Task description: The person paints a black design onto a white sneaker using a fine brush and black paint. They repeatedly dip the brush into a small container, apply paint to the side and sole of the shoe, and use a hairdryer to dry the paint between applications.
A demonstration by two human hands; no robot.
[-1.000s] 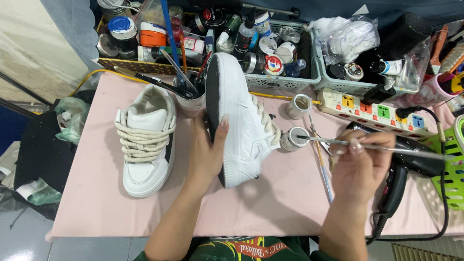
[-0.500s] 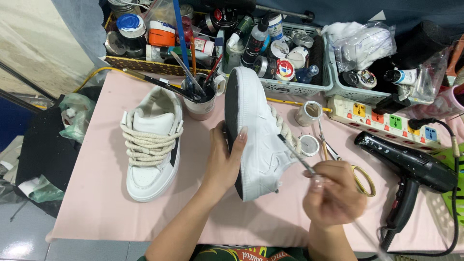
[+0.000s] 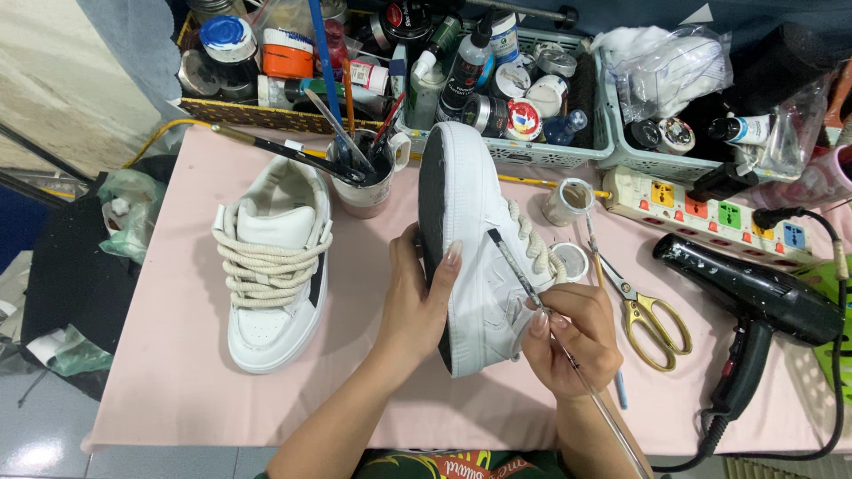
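A white sneaker (image 3: 475,231) with a dark sole stands on its side at the middle of the pink table (image 3: 177,355). My left hand (image 3: 417,302) grips it from the sole side, thumb over the white midsole. My right hand (image 3: 572,337) holds a thin paintbrush (image 3: 515,270) like a pen, its tip resting on the shoe's white side. The second white sneaker (image 3: 275,266), with thick cream laces, lies upright to the left.
A mug of brushes (image 3: 364,173), two small open jars (image 3: 568,200) and gold-handled scissors (image 3: 652,319) lie near the shoe. A black hair dryer (image 3: 754,293) and power strip (image 3: 710,208) sit right. Baskets of bottles and jars (image 3: 524,80) line the back.
My right hand has come left from beside the hair dryer and jars to the held sneaker, and the brush tip now touches the shoe's side. The left hand keeps holding the shoe.
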